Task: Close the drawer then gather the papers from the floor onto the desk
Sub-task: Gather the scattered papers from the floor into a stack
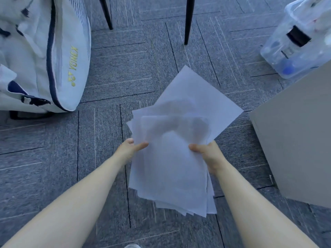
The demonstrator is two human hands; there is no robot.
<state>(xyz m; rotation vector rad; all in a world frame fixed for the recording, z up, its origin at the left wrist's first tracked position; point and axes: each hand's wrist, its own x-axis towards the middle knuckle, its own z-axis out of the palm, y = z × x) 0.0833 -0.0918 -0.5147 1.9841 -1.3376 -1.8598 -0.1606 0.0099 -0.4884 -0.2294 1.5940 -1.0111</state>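
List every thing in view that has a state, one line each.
papers: loose uneven stack, held off the floor
left hand: gripping the stack's left edge
right hand: gripping its right edge
sports bag: on the carpet, zipped
clear plastic box: lidded, on the floor

Open carpet (125, 72) ahead, hemmed by sports bag (59, 56) left, grey cabinet (295, 136) right, chair legs (189, 20) beyond.

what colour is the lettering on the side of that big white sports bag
Yellow, on the white sports bag trimmed in navy; the head view, the only one, shows it at upper left.
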